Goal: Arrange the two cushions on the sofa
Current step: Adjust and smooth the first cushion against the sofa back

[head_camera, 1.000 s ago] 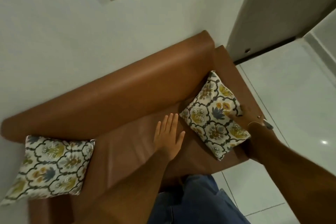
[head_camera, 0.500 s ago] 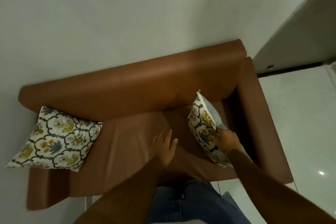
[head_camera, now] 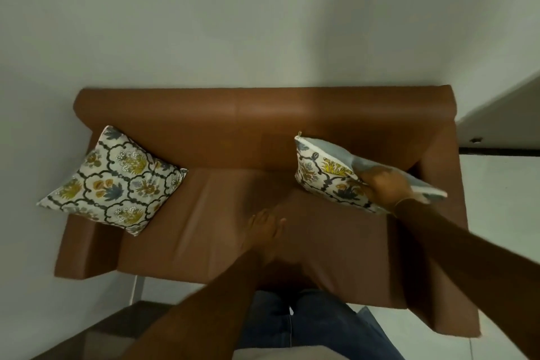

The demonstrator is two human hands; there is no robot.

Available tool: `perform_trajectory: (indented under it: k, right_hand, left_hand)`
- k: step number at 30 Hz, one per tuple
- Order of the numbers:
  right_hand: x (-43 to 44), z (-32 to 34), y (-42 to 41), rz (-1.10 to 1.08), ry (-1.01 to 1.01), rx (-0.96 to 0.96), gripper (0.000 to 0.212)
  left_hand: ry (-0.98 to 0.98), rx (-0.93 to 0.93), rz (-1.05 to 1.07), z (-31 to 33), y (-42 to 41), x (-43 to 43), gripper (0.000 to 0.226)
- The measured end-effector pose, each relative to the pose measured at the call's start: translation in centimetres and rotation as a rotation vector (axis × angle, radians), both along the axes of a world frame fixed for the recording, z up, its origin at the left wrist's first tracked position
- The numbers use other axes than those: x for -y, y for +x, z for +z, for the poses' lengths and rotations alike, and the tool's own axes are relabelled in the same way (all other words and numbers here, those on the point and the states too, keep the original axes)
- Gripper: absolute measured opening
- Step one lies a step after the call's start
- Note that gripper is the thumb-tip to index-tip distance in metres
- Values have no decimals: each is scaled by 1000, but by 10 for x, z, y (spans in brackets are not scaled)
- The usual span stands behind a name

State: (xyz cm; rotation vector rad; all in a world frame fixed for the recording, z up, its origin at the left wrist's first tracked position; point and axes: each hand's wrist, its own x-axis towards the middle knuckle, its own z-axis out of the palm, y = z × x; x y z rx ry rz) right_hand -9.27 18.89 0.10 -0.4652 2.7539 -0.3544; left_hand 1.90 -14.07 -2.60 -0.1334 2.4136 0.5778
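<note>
Wore no sleeves: both forearms bare right down to the wrists. Carried a thin, pale bangle (head_camera: 401,202) round the wrist of the right hand (head_camera: 387,185), at about two o'clock from the left hand (head_camera: 264,232). Showed no ring or watch on the left hand, somewhat blurred. Had on blue denim jeans (head_camera: 309,327) at six o'clock, with a seam running down one leg.

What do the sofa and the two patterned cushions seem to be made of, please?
The sofa looks like leather or a leather substitute: smooth brown skin with a soft sheen and stitched seams. Which of the two cannot be told.

The left cushion and the cushion in the right hand look like matte printed woven fabric, soft-filled; the held one shows a plain grey back.
</note>
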Motion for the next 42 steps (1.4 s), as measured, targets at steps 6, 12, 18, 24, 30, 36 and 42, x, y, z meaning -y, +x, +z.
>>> perform_trajectory:
  k: [6,12,18,24,30,36,42]
  right_hand:
    - [26,-13,-44,217,188,124,54]
    - [42,-32,-51,284,276,86,54]
    - [43,-36,-53,309,259,5,56]
    - [70,-40,-55,120,176,54,47]
    - [85,-39,-38,91,58,-131,25]
    - [101,-36,-15,192,31,39,21]
    - [98,-32,-30,64,87,137,30]
  left_hand:
    - [11,-64,39,1,12,18,43]
    - [-35,-159,46,7,22,48,35]
    - [-68,-122,128,6,30,63,37]
    - [-75,-66,135,5,33,56,39]
    - [-58,-22,208,9,35,60,43]
    - [-76,8,235,14,38,68,46]
    - [-43,16,266,16,50,69,44]
